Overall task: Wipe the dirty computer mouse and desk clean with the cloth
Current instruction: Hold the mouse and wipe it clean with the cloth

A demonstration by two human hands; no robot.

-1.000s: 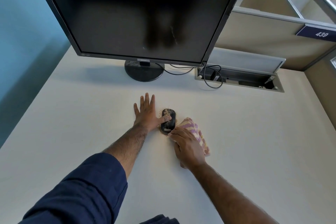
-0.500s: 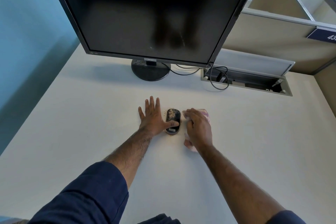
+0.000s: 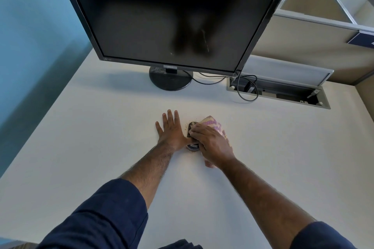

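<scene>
The mouse-wiping step looks in hand: the flat, released left hand (image 3: 172, 133) braces the small black dusty computer mouse (image 3: 192, 137) between the 2 hands on the white tabletop (image 3: 101, 137), while the right hand (image 3: 212, 143) presses a clutched pink-and-cream cloth (image 3: 214, 125) over it; next, sweep the surrounding crumbs.

The right hand (image 3: 212, 143) and cloth (image 3: 214, 125) hide most of the mouse (image 3: 193, 146).

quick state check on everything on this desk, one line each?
monitor: screen dark, upright on its stand.
computer mouse: on desk, mostly covered, brown crumbs around it.
cloth: bunched, pressed on the mouse.
left hand: flat on the desk, thumb against the mouse.
right hand: closed on the cloth.
cable hatch: lid open, cable running in.
</scene>
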